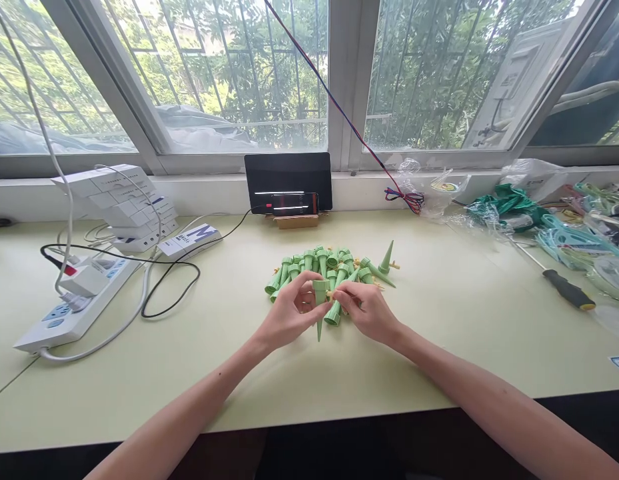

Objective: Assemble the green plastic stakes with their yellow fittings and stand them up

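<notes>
My left hand point(295, 305) is wrapped round a green plastic watering spike point(320, 289), its wide end up and its tip pointing down. The fingers of my right hand point(365, 305) are closed on a small yellow valve point(330, 295) at the spike's side; most of the valve is hidden by the fingertips. Just behind both hands lies a pile of similar green spikes point(309, 259), some with yellow parts showing. One more spike point(386, 259) stands tip up at the pile's right edge.
A tablet point(288, 175) and a phone point(295, 203) lean at the back by the window. To the left are a power strip point(84, 313), cables and stacked white boxes point(122, 203). A screwdriver point(569, 289) and plastic bags point(512, 207) lie at the right.
</notes>
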{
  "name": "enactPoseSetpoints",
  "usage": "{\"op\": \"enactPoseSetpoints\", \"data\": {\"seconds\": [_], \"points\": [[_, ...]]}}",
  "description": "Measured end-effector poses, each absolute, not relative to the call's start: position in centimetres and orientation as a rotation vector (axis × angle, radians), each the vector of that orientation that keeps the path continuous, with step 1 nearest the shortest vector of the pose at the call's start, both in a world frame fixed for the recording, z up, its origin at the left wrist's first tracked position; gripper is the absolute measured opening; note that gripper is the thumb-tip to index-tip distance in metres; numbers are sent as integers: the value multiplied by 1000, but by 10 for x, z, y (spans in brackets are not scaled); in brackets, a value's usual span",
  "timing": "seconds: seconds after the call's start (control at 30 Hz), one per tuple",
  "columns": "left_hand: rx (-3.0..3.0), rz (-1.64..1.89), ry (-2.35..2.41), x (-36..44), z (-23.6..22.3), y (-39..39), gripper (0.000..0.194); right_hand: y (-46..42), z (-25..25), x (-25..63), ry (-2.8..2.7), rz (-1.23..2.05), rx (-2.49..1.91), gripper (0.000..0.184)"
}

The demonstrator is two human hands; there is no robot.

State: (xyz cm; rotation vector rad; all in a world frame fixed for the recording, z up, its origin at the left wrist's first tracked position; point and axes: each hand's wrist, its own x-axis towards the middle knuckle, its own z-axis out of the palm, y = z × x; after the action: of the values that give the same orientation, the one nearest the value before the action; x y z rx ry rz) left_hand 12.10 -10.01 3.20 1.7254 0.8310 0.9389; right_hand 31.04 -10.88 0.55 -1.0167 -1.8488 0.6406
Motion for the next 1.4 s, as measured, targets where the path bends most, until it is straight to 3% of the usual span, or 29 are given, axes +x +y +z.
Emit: {"op": "enactPoseSetpoints", "data": {"seconds": [0.67,1.4], "points": [[1614,861,856,121,28,-97,41,-111,6,309,-1853,609,-999,29],[1881,891,928,120,25,-99,31,-112,6,308,-1839,739,-1027,41]]}}
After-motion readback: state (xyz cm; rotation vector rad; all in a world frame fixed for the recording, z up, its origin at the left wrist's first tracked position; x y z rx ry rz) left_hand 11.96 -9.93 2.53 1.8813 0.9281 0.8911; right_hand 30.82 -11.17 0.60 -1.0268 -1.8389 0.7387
